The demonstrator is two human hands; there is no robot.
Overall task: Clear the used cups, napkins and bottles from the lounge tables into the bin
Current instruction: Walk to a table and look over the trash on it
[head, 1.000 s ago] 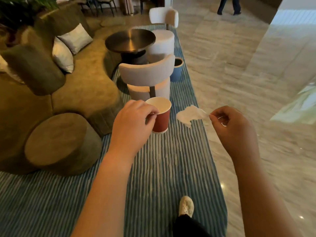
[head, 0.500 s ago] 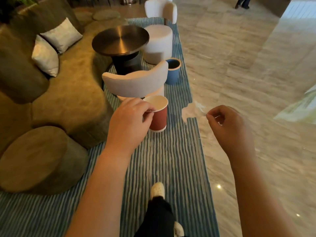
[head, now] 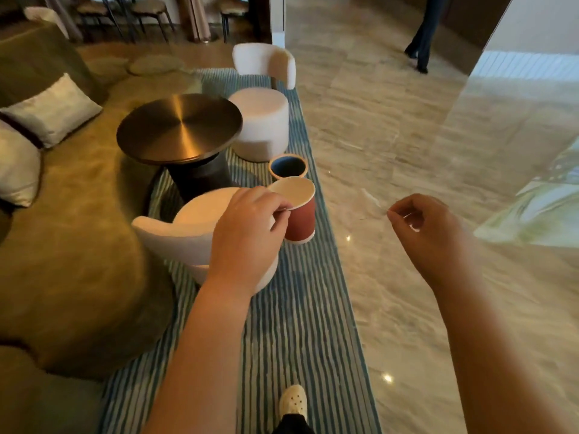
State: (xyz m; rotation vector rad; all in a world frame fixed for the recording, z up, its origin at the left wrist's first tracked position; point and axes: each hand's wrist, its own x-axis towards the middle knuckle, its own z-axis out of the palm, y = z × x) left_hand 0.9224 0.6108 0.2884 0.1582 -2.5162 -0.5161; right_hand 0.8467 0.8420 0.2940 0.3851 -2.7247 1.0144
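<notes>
Above the rug (head: 297, 324), the left hand (head: 247, 233) pinches the red cup (head: 301, 221) by its rim; the right hand (head: 429, 233) pinches a faint, blurred napkin (head: 372, 200).

The round table top (head: 180, 126) is glossy brushed metal, the stone floor (head: 391, 120) polished, the red paper cup (head: 301, 222) matt, the striped rug (head: 297, 324) woven cloth.

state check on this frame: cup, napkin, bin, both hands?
cup: upright, carried in the air, held at the rim.
napkin: hangs from a pinch, blurred against the floor.
bin: upright on the rug, top open, contents not visible.
left hand: grips the cup.
right hand: pinches the napkin.
</notes>
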